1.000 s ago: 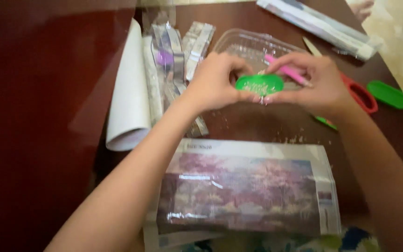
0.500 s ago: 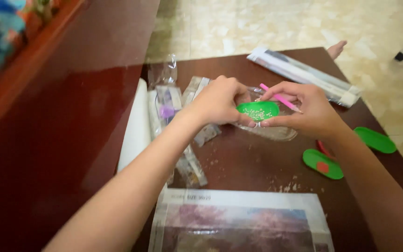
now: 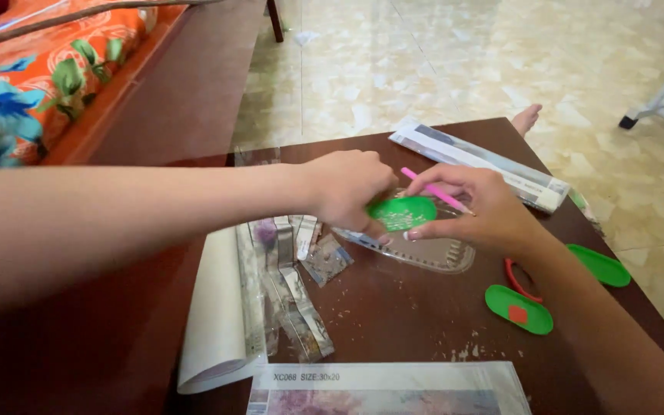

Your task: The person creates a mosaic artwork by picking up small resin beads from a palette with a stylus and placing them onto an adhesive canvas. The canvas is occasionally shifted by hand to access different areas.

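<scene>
Two hands are meeting over the middle of the dark wooden table, and I am watching them share one small green oval tray between them. My left hand is curling its fingertips onto the tray's left end, and my right hand is pinching the right end while also gripping a pink pen that slants up and away to the left. So both hands are closing on the tray from opposite sides, with its long axis running left to right between them; neither hand is nearer, since both are touching it. Pale beads are lying in the tray, too small for me to count. It is hovering just above a clear plastic lid resting on the table.

Small sachets and a rolled white sheet are lying to the left. Another green tray holding a red square is sitting near my right wrist, beside a red loop that I cannot identify. A third green tray is lying further right. The printed canvas is being cut off by the bottom edge, and my left knuckles are hiding the tray's left tip.
</scene>
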